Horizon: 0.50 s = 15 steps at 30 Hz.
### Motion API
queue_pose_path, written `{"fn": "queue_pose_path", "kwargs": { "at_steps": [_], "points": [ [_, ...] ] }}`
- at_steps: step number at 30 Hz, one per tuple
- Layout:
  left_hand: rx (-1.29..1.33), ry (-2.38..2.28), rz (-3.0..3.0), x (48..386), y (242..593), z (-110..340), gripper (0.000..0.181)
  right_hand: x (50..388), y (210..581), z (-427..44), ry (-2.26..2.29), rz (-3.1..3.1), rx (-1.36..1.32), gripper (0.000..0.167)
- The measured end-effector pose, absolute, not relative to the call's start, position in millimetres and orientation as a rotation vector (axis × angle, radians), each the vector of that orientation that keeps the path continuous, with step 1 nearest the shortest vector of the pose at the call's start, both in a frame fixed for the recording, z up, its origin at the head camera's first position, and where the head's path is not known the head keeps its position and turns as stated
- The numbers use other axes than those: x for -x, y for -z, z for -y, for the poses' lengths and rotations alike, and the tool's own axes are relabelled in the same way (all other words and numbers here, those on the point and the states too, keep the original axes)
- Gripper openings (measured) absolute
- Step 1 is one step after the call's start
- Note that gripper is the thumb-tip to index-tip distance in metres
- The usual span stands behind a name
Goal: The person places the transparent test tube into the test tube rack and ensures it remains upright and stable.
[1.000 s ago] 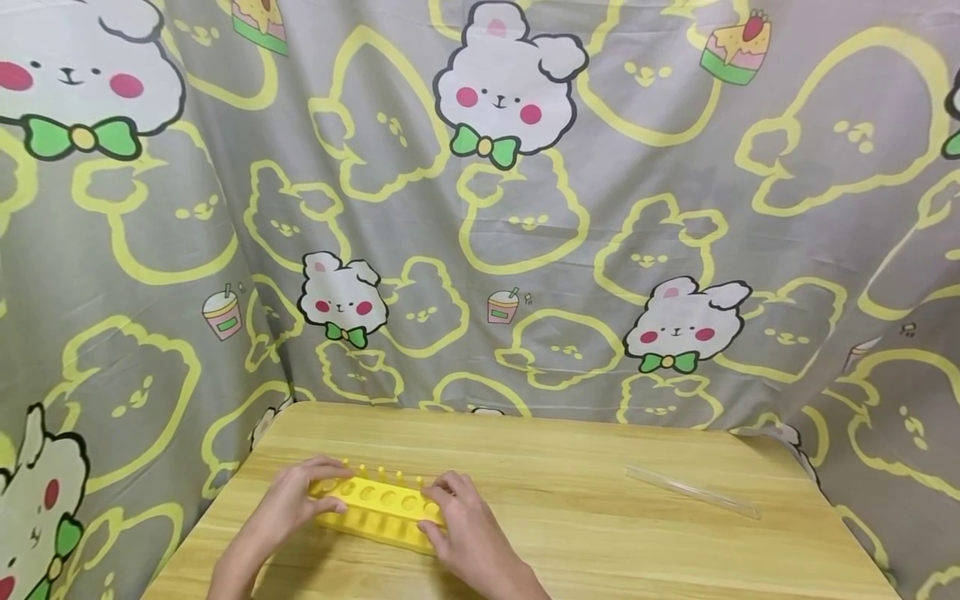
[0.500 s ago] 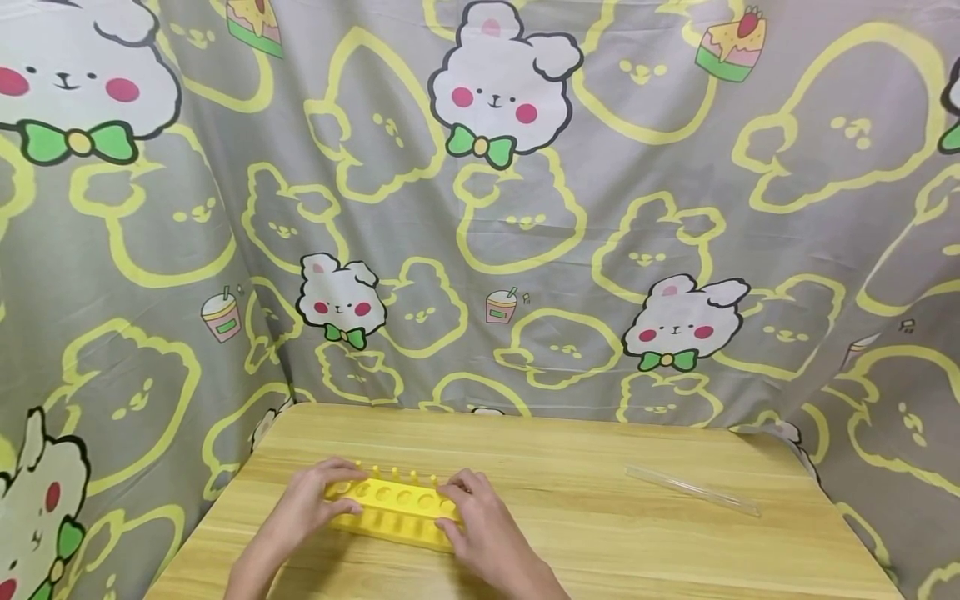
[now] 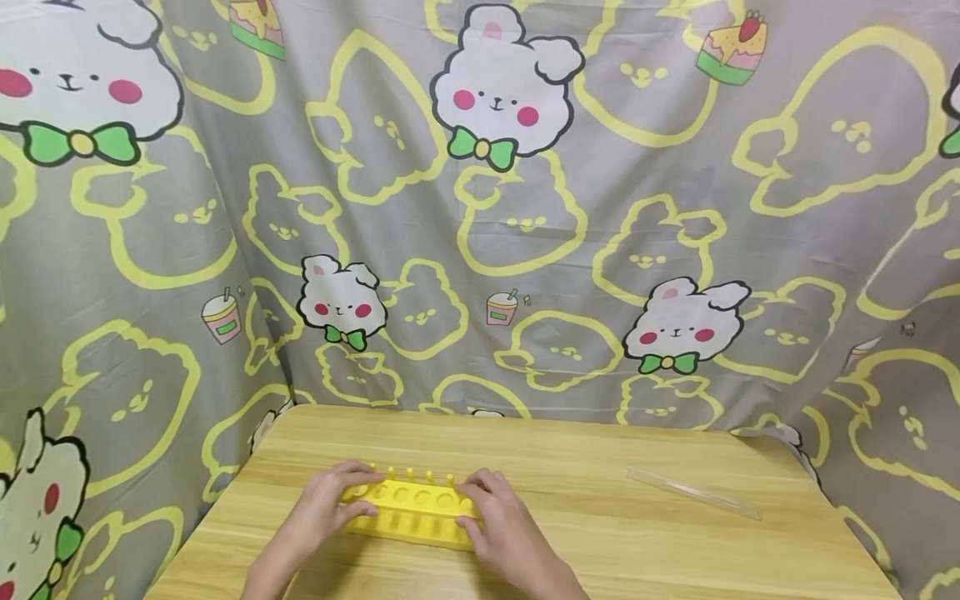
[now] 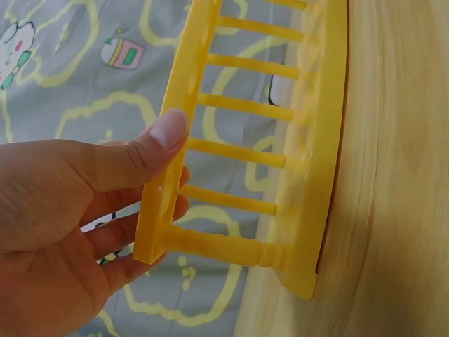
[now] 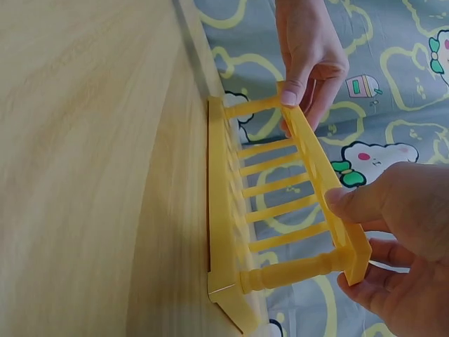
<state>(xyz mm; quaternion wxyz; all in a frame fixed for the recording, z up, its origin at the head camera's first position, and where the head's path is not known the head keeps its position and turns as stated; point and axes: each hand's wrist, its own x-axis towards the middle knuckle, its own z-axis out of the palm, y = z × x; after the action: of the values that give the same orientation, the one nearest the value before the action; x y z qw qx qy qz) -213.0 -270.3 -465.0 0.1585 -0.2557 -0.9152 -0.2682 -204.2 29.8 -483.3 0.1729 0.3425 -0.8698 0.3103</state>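
A yellow plastic test tube rack [image 3: 422,498] stands upright on the wooden table, with a row of round holes along its top bar and pegs along its far side. My left hand [image 3: 324,508] grips the left end of the top bar, its thumb [image 4: 168,130] on the near edge and fingers behind. At the other end, my right hand [image 3: 504,518] pinches the bar the same way, as the right wrist view also shows. Several thin rods [image 4: 242,107] join the top bar to the base. Right of the rack lies a clear tube [image 3: 693,493], touched by neither hand.
The wooden table [image 3: 637,558] extends right of the rack to its slanting right edge. A grey cloth [image 3: 540,292] printed with rabbits and yellow outlines hangs behind the table and along both sides.
Both hands have moved to the right together with the rack, still holding it by its ends. The clear tube has stayed in place.
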Motion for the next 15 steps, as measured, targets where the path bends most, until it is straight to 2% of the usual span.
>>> {"fn": "queue_pose_path", "kwargs": {
  "at_steps": [15],
  "points": [
    [0.724,0.784,2.636,218,465,250,0.042,209,480,-48,-0.887,2.522,-0.928,0.034]
  ]
}}
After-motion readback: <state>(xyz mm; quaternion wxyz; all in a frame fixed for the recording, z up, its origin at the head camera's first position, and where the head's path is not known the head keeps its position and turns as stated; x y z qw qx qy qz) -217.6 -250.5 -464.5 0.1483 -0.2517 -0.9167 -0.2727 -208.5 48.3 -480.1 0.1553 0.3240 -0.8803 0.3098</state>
